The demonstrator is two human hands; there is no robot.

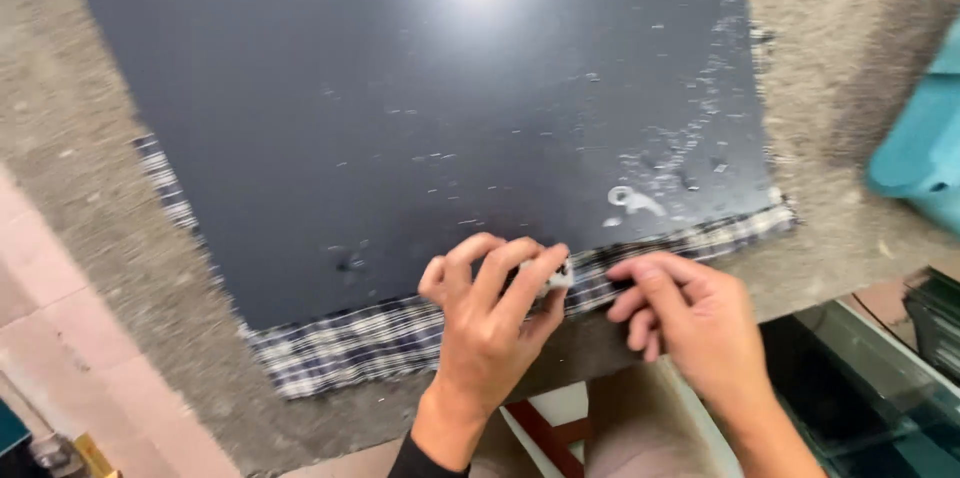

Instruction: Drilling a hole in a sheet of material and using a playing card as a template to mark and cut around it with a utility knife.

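**Count of things on the worktop**

Two bare hands: one left hand [492, 323], one right hand [690, 323]. One large dark panel [400, 108]. One plaid cloth [370, 343] beneath it. One small whitish piece [556, 279] at the fingertips. One teal object [925, 143] at the right edge.

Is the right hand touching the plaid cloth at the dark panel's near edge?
Touching. In the head view the right hand's fingertips press on the plaid cloth beside the dark panel.
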